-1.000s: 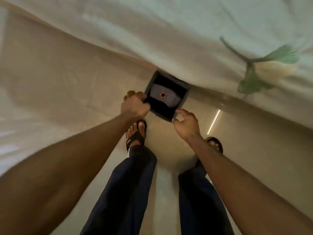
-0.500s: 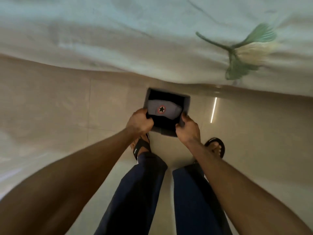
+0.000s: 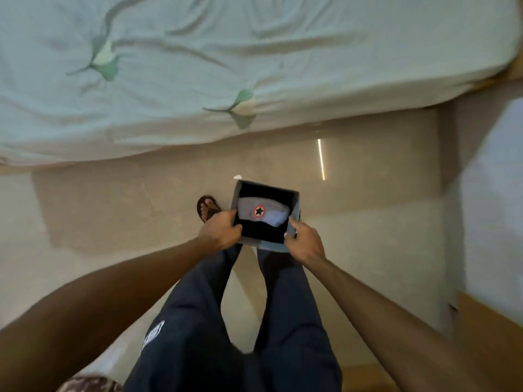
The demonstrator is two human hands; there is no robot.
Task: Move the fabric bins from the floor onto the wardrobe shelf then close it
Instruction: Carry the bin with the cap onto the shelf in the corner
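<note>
While held off the floor (image 3: pixel 368 222) above the person's legs, the grey fabric bin (image 3: pixel 294 203) carries a folded grey garment (image 3: pixel 263 212); left hand (image 3: pixel 219 232) and right hand (image 3: pixel 305 243) each grip a near corner. Glossy beige tiles below; bed (image 3: pixel 254 58) with pale green sheet beyond.

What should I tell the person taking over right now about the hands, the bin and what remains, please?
Left hand: gripping the fabric bin on its left rim.
Right hand: gripping its right rim.
Bin: held above the floor over the feet, beside the bed; a grey folded item with a star badge lies inside.
Done: this bin is picked up.
Left: carry it to the wardrobe shelf, not in view, then close the wardrobe.
</note>
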